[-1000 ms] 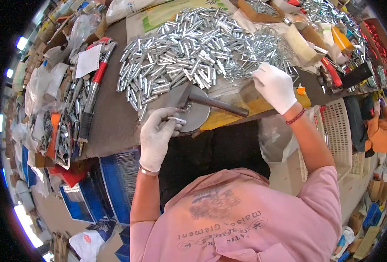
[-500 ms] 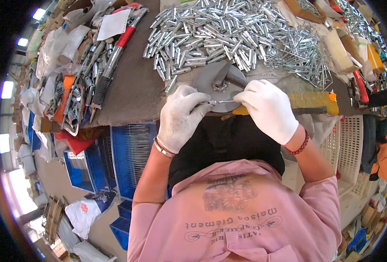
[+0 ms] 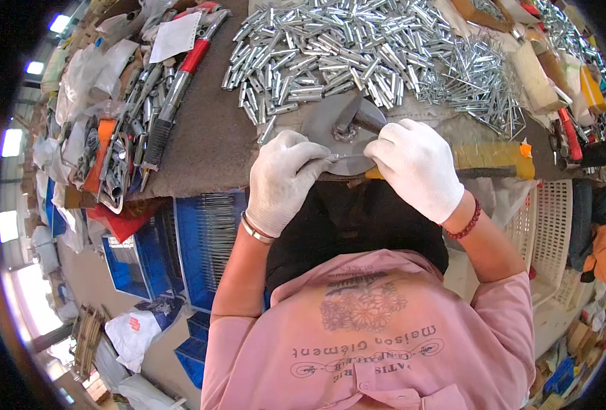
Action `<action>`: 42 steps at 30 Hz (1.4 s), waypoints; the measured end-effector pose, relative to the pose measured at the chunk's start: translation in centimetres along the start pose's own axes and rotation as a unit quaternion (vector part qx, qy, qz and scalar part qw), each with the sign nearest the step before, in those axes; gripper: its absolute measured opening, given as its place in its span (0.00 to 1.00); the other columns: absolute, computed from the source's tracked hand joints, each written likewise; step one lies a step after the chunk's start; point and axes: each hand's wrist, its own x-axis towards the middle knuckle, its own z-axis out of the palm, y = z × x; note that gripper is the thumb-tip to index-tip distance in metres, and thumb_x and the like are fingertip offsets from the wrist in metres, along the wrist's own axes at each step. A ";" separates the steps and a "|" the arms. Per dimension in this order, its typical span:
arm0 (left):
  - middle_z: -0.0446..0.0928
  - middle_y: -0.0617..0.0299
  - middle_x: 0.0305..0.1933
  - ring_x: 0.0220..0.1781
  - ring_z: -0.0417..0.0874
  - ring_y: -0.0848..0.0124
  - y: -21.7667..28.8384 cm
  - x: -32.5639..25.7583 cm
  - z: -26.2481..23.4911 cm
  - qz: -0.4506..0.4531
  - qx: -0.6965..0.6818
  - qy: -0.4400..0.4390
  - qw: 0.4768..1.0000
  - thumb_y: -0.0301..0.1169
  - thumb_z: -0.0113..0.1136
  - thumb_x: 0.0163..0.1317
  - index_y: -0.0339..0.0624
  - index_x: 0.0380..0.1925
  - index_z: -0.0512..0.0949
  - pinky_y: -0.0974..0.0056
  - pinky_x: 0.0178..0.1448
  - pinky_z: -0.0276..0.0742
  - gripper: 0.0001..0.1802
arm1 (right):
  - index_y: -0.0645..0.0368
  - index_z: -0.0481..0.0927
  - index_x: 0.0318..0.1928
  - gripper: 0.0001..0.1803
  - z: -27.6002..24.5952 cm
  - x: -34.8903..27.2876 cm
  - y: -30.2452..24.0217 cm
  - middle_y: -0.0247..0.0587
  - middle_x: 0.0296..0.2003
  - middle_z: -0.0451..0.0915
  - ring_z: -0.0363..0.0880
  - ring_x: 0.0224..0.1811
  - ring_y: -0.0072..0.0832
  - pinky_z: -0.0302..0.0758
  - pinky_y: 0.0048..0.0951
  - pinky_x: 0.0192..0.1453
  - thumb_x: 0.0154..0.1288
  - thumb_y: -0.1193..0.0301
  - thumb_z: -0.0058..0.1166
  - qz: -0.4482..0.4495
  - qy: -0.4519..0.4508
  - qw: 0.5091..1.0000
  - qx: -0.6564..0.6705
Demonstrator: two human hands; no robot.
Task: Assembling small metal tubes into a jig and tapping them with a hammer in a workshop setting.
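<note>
Both my hands wear white gloves and meet at the near edge of the workbench. My left hand (image 3: 284, 179) and my right hand (image 3: 418, 164) pinch the two ends of a small silver metal part (image 3: 344, 158) between them. Just behind the part sits a round grey metal block (image 3: 330, 123) with a dark hammer-like tool (image 3: 359, 116) lying on it. A big heap of shiny metal sleeves (image 3: 317, 55) covers the bench beyond, with a pile of thin silver pins (image 3: 474, 78) to its right.
A red-handled tool (image 3: 180, 82) and other metal tools lie at the bench's left. Blue crates (image 3: 200, 239) with thin rods stand below left, a white plastic basket (image 3: 549, 232) at the right. Yellow tape (image 3: 487, 156) runs along the bench edge.
My right hand came back from the pile of parts to the bench edge and met my left hand. Both now hold a small metal part in front of the grey block.
</note>
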 end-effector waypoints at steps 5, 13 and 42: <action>0.83 0.57 0.36 0.42 0.86 0.54 0.1 -0.3 0.5 0.037 0.028 0.050 0.998 0.25 0.78 0.55 0.43 0.35 0.90 0.54 0.47 0.82 0.07 | 0.50 0.89 0.39 0.07 0.3 0.0 0.5 0.33 0.35 0.79 0.82 0.41 0.36 0.80 0.39 0.47 0.59 0.74 0.66 -0.008 -0.022 0.999 0.021; 0.84 0.56 0.36 0.42 0.87 0.56 -0.3 -0.4 0.9 0.033 -0.014 0.055 0.998 0.22 0.78 0.53 0.43 0.36 0.90 0.56 0.48 0.82 0.10 | 0.50 0.89 0.41 0.08 0.4 0.0 0.5 0.34 0.36 0.78 0.81 0.42 0.37 0.80 0.39 0.48 0.62 0.74 0.62 -0.033 -0.032 0.999 0.019; 0.81 0.57 0.37 0.41 0.85 0.53 -0.6 -0.9 1.3 0.066 0.000 0.070 0.995 0.23 0.77 0.54 0.46 0.36 0.88 0.54 0.45 0.81 0.10 | 0.52 0.83 0.34 0.04 -0.6 -1.1 9.6 0.37 0.34 0.80 0.85 0.40 0.40 0.84 0.41 0.45 0.61 0.75 0.65 0.082 0.018 0.980 -0.179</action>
